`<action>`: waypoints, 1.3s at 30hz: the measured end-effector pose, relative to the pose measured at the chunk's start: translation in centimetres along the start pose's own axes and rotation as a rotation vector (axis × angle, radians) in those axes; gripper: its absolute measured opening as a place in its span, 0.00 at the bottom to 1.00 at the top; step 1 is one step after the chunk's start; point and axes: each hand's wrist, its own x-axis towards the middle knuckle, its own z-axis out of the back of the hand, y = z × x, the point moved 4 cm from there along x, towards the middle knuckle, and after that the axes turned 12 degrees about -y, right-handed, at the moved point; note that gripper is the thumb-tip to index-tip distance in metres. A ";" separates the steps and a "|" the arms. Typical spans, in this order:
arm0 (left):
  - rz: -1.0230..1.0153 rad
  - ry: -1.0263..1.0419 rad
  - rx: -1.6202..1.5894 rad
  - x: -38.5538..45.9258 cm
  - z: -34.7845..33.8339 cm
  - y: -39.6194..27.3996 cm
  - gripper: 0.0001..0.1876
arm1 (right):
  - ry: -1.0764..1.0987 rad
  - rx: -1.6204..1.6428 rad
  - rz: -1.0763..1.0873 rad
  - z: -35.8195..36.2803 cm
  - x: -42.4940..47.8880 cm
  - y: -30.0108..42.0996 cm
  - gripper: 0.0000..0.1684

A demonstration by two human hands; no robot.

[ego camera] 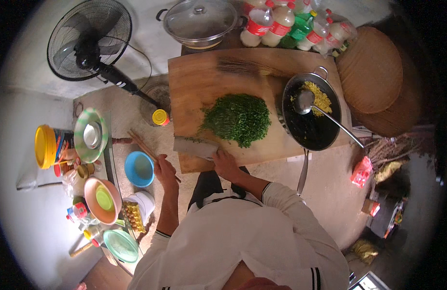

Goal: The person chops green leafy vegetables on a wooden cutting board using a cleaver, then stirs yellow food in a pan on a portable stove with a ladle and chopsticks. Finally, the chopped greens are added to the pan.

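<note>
My left hand (166,170) is closed around a pair of long wooden chopsticks (143,142), held off the left edge of the wooden board (194,83). My right hand (225,163) grips a cleaver (194,146) by its handle. The blade lies at the board's near left corner with green bits along its upper edge. Just beyond it sits a pile of finely chopped green herbs or chives (239,119). To the right, a black wok (306,134) holds crumbled yellow egg (319,96) and a metal ladle (335,121), whose handle sticks out over the rim.
A whisk brush (241,67) lies at the board's back. Behind stand a lidded pan (199,23) and several bottles (259,25). At left are a blue basin (139,169), a fan (89,47), a red-and-yellow can (160,117), an egg tray (134,217) and a glass shelf (112,163) with bowls.
</note>
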 end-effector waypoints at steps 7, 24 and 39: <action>-0.225 0.110 0.065 2.6 -2.4 -5.2 0.13 | -0.025 0.345 -0.521 6.7 0.9 0.0 0.20; -0.831 0.689 0.341 3.5 -17.0 1.3 0.16 | -0.937 1.065 -1.594 2.9 -13.5 -1.8 0.22; -1.174 0.472 0.739 19.7 -24.7 7.9 0.09 | -0.922 0.963 -1.681 0.5 -15.6 -4.4 0.20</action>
